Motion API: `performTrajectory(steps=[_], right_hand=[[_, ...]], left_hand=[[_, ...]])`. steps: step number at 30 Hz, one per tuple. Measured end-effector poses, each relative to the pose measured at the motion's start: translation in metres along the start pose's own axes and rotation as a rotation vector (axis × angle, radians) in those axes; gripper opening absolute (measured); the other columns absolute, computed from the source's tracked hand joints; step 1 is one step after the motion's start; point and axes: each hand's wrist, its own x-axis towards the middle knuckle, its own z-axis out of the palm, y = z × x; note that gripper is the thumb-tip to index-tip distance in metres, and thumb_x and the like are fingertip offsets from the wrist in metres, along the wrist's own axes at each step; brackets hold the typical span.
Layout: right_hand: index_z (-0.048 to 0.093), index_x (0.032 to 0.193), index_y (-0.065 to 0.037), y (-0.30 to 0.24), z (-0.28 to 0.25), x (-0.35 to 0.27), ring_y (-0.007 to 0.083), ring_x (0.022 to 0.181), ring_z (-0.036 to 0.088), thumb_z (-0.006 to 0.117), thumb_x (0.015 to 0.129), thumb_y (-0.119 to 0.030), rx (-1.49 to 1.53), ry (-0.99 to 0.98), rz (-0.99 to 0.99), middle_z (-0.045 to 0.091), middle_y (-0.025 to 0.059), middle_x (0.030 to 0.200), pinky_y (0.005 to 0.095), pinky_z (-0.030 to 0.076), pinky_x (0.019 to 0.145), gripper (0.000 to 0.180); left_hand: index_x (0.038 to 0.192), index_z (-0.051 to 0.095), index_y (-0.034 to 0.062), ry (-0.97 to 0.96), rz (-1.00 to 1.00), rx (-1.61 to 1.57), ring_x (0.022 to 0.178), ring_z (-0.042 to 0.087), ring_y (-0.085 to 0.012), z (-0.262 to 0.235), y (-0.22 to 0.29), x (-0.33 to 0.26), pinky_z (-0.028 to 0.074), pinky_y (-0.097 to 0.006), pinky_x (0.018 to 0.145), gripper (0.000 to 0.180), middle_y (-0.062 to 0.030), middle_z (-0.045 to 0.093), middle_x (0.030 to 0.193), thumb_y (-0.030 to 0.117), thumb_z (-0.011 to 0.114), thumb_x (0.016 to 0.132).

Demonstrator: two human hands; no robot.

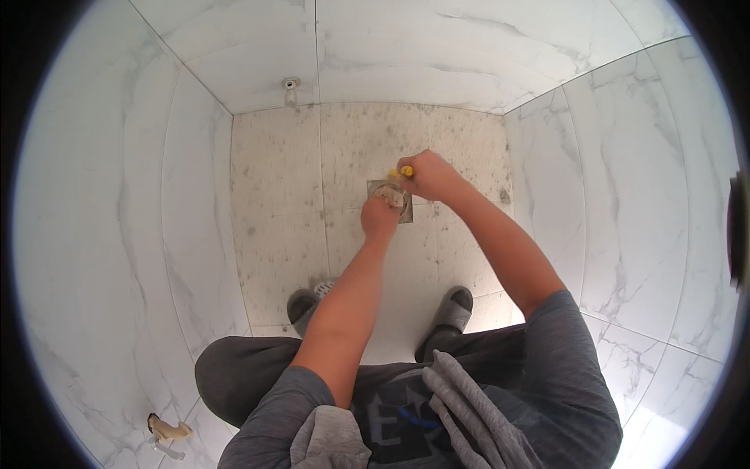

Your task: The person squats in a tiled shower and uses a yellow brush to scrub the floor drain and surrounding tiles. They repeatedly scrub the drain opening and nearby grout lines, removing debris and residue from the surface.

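Note:
A square grey recess (pixel 406 216) with a round, pale middle is set in the dusty floor tiles ahead of me. My left hand (pixel 379 217) reaches down to it from the near side, its fingers curled at the round part; what they hold, if anything, is hidden. Just beyond the recess's far right corner, my right hand (pixel 428 177) is closed around a yellow-handled tool (pixel 407 171). The tool's working end is too small and blurred to make out.
White marbled tile walls (pixel 625 180) close in the floor (pixel 281 172) on three sides. A pipe fitting (pixel 291 84) sticks out low on the far wall. My slippers (pixel 455 309) stand on either side near me. A brownish fixture (pixel 168 428) sits at the lower left.

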Motion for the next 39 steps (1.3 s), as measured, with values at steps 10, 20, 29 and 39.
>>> performTrajectory(steps=[10,20,29,39], right_hand=[[0.071,0.087,-0.001,0.029,-0.011,0.01,0.0434,0.081,0.067,0.071,0.078,-0.023,-0.052,0.058,0.09,0.068,0.0248,0.081,0.0477,0.055,0.072,0.024],[0.069,0.085,0.002,0.016,0.033,-0.035,0.045,0.073,0.066,0.071,0.078,-0.025,0.053,0.047,0.17,0.067,0.0256,0.074,0.0482,0.055,0.067,0.028],[0.066,0.08,0.008,0.016,0.051,-0.018,0.0461,0.071,0.066,0.072,0.08,-0.028,0.266,0.385,0.267,0.065,0.029,0.074,0.0481,0.053,0.062,0.036],[0.067,0.08,0.01,0.03,0.028,-0.036,0.0436,0.076,0.07,0.072,0.079,-0.028,0.315,0.289,0.363,0.067,0.0297,0.075,0.0467,0.056,0.067,0.038]], left_hand=[[0.088,0.08,0.0062,-0.026,-0.029,-0.076,0.081,0.072,-0.0357,-0.011,0.005,-0.003,0.058,-0.043,0.074,0.016,-0.0194,0.073,0.087,0.014,0.07,0.078],[0.086,0.08,0.0069,-0.054,-0.055,-0.069,0.08,0.073,-0.0346,-0.01,0.002,0.003,0.058,-0.043,0.073,0.015,-0.0172,0.074,0.085,0.015,0.072,0.076],[0.087,0.08,0.0105,-0.169,-0.134,0.049,0.086,0.073,-0.0356,-0.014,0.003,0.02,0.059,-0.044,0.077,0.015,-0.0162,0.075,0.091,0.018,0.07,0.079],[0.089,0.081,0.0099,-0.276,-0.08,0.193,0.085,0.074,-0.0289,-0.026,0.007,0.037,0.059,-0.04,0.077,0.017,-0.014,0.076,0.091,0.019,0.077,0.075]])
